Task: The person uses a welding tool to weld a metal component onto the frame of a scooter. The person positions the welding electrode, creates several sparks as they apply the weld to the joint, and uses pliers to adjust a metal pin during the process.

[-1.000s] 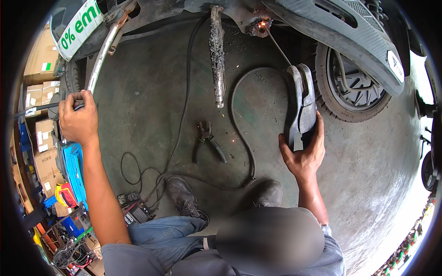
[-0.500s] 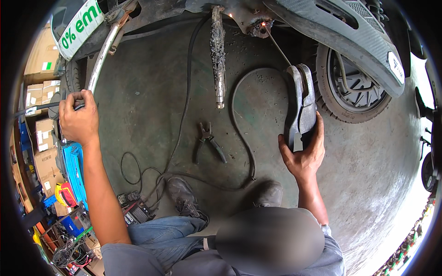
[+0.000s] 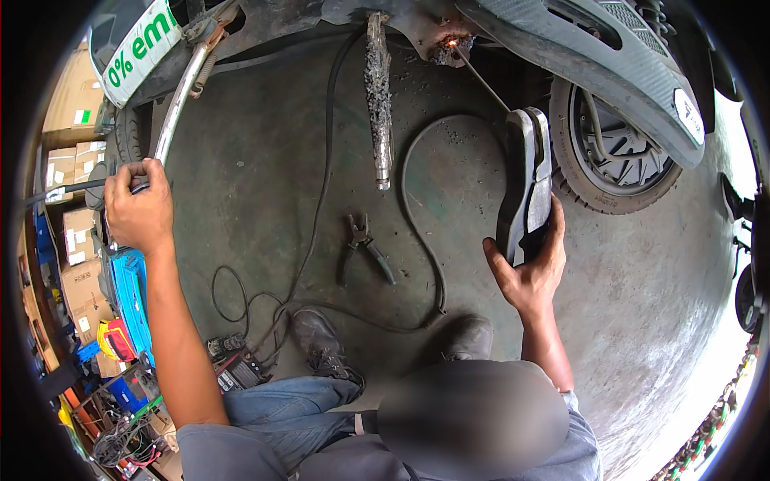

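My right hand (image 3: 533,272) is wrapped round the lower end of a grey and black electrode holder (image 3: 525,180). From its top a thin welding rod (image 3: 484,80) slants up to a blackened metal bracket (image 3: 443,54), where its tip meets a small orange glow. My left hand (image 3: 140,204) is closed round a dark rod (image 3: 68,189) that sticks out to its left. Just above those fingers comes the lower end of a silver stand leg (image 3: 178,108); whether they also grip it is hidden. A crusted metal bar (image 3: 378,104) hangs between the hands.
Pliers (image 3: 361,244) lie on the concrete floor with black cable (image 3: 411,184) looping round them. A spoked wheel (image 3: 613,152) and dark panel (image 3: 593,72) of a two-wheeler stand at upper right. Cardboard boxes (image 3: 76,96) line the left. My shoes (image 3: 321,341) are planted below.
The welding rod's tip and its glow have shifted slightly left along the bracket. The electrode holder has turned a little in my right hand. My left hand is nearly still.
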`<state>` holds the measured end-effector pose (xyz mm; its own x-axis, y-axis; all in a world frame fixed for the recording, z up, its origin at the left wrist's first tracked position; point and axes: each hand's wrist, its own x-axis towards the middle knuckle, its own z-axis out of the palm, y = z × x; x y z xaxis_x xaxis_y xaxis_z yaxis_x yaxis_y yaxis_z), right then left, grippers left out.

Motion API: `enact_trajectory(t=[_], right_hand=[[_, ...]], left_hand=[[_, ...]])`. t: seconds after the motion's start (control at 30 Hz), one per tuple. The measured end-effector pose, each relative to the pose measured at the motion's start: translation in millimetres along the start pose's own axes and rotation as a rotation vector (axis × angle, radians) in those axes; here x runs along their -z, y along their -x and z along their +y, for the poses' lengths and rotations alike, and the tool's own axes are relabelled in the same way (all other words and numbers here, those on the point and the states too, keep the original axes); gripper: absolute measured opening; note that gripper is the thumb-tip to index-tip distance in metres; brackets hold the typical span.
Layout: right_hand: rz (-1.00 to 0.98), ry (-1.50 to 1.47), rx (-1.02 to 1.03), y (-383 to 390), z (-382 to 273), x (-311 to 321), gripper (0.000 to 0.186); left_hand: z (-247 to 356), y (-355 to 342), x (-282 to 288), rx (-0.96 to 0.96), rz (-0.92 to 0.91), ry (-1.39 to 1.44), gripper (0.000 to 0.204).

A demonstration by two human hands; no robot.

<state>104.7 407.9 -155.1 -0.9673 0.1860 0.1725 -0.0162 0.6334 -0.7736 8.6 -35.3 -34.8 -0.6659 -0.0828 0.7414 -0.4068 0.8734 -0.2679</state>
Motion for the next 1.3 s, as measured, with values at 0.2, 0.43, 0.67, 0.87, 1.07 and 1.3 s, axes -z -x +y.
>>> enact_trajectory(t=[0.2, 0.43, 0.67, 0.87, 1.07, 1.3], right_hand=[[0.031, -0.01, -0.174, -1.9, 2.0, 6.2, 0.091], [0.033, -0.024, -0.021, 1.0, 8.4, 9.4, 0.091], [-0.005, -0.031, -0.078, -6.0, 6.7, 1.0, 0.09], [0.014, -0.052, -0.117, 6.4, 25.1, 9.9, 0.089], [-0.025, -0.028, -0.091, -3.0, 13.7, 6.8, 0.09], [-0.029, -0.03, -0.088, -5.4, 11.8, 8.4, 0.089]], left_hand=[[0.0, -0.2, 0.0, 0.003, -0.01, 0.008, 0.02], [1.0, 1.0, 1.1, 0.025, -0.022, 0.021, 0.02], [1.9, 0.7, 1.9, 0.02, -0.022, 0.007, 0.02], [3.9, -1.0, 0.8, -0.004, 0.015, 0.036, 0.019], [-1.1, 0.6, -0.5, 0.031, -0.032, -0.006, 0.02], [0.0, -0.2, 0.1, 0.005, -0.016, 0.014, 0.019]])
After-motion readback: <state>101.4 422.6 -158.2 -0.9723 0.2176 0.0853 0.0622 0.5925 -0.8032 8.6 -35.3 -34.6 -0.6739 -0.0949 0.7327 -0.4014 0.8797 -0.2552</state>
